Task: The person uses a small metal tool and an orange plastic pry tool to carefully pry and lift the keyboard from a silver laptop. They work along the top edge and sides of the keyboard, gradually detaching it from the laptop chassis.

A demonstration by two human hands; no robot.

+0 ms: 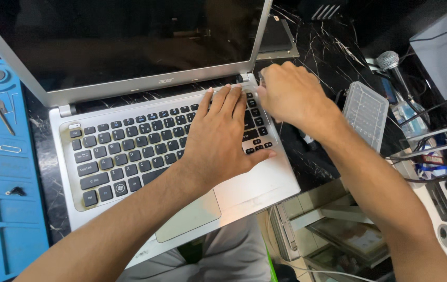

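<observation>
The left hand (218,141) is lying flat and open across the keyboard of the silver laptop (265,188) overhanging the dark marble table (328,57), while the right hand (291,94) is pinching narrowly at its right hinge (248,78), which looks stiff yet fragile.

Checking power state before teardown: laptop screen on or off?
Off, as far as shows: the laptop lid is open and its screen is black, showing only reflections. The left hand lies flat on the keyboard.
</observation>
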